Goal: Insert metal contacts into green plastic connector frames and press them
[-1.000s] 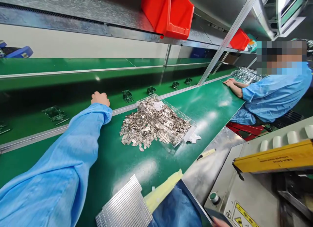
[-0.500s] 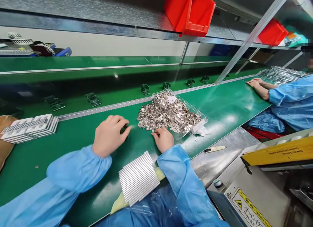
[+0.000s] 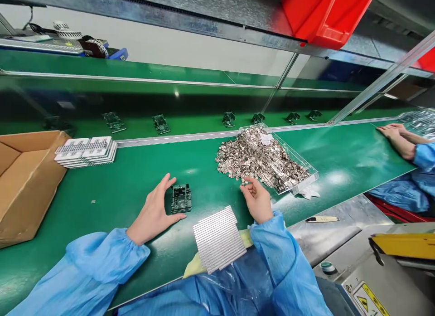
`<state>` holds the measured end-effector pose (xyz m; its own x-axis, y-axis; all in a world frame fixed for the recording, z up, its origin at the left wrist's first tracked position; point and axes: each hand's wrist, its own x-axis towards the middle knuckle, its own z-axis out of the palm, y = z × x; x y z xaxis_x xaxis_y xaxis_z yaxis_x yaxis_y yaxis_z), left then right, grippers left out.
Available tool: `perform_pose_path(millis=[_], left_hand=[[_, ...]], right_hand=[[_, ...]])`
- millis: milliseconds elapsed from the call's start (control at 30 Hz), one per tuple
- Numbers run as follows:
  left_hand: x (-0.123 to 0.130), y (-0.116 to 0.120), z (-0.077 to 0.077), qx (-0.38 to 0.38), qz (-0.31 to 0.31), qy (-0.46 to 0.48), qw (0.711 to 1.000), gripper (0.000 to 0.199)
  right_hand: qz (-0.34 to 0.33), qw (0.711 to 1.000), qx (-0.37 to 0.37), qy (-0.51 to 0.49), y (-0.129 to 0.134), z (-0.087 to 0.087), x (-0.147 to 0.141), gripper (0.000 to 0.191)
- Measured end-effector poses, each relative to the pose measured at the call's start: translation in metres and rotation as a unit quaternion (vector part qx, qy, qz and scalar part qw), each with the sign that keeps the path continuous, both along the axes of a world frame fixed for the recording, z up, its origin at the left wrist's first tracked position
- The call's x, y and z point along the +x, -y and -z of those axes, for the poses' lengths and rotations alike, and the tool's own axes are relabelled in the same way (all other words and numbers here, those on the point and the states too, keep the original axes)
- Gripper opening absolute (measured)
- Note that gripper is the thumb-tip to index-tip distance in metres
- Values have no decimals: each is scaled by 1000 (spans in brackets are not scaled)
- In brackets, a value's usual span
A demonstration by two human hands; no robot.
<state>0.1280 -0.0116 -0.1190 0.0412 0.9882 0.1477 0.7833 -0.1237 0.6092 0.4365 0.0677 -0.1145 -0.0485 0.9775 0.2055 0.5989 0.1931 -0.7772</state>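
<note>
My left hand (image 3: 152,211) stands on the green belt (image 3: 136,202) with its fingers spread. A dark circuit module (image 3: 181,199) sits between its thumb and forefinger, very close to both. My right hand (image 3: 258,200) curls at the near edge of a heap of small metal pieces (image 3: 261,159), which lies in a clear plastic tray (image 3: 299,171). Whether a piece sits between its fingertips is too small to tell. A flat stack of silver metal strips (image 3: 219,239) lies just below and between my hands.
A stack of white-labelled trays (image 3: 86,152) and a cardboard box (image 3: 27,184) are on the left. Dark modules (image 3: 160,124) stand in a row beyond a metal rail. A co-worker's hands (image 3: 390,133) rest at the right. Red bins (image 3: 322,17) hang overhead.
The view has swung left, bringing the cardboard box in. The dark module, earlier under my left hand, now stands on the belt with the fingers spread around it. My right hand stays by the heap.
</note>
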Motion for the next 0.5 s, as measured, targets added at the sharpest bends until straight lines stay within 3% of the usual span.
perform_pose_path(millis=[133, 200, 267, 367, 500], left_hand=[[1, -10, -2, -16, 9, 27, 999, 86], [7, -7, -2, 11, -10, 119, 993, 71], [17, 0, -2, 27, -25, 261, 965, 61], [32, 16, -4, -8, -13, 425, 905, 59], [40, 30, -9, -87, 29, 496, 864, 56]], right_hand=[[-63, 981, -86, -161, 44, -32, -19, 30], [-74, 965, -133, -214, 67, -47, -32, 25], [-77, 944, -172, -271, 86, -56, -47, 24], [-70, 921, -206, -322, 104, -55, -71, 21], [-26, 953, -129, -275, 110, -38, -101, 8]])
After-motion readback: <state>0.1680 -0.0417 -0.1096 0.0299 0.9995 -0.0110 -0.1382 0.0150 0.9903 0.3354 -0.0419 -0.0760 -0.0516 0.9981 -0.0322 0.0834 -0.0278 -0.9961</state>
